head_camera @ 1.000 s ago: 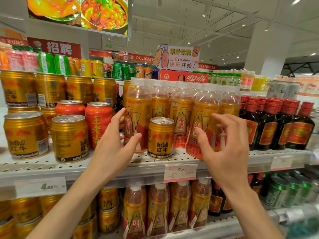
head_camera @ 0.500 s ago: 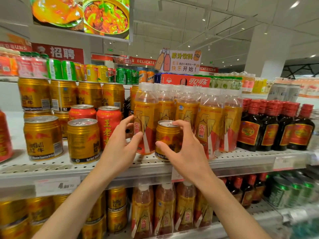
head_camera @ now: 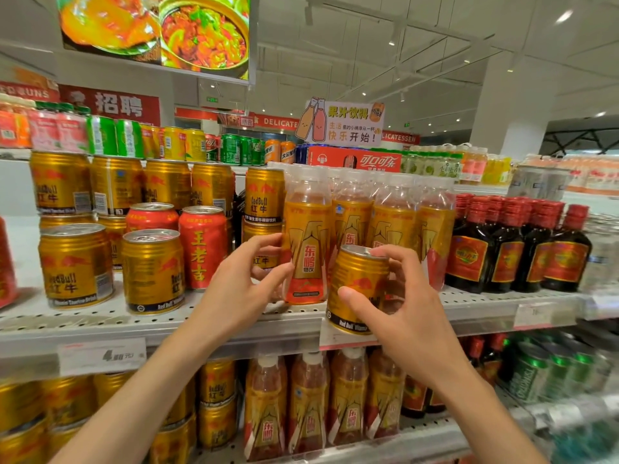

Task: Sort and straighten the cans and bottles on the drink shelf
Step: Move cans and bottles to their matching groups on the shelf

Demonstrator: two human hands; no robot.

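1. Our right hand (head_camera: 398, 316) holds a small gold metal can (head_camera: 357, 289) with red bulls on it. The thumb is in front and the fingers curl over the top rim.
2. The gold can is tilted, with its bottom at the front edge of the white metal shelf (head_camera: 234, 321).
3. Our left hand (head_camera: 241, 289) wraps around the side of a clear plastic bottle with a gold and orange label (head_camera: 306, 249), at 10 o'clock from the can.
4. Red cans with yellow writing (head_camera: 202, 246) stand at 9 o'clock from the left hand.
5. Dark bottles with red caps (head_camera: 522, 249) stand at 3 o'clock from the can.
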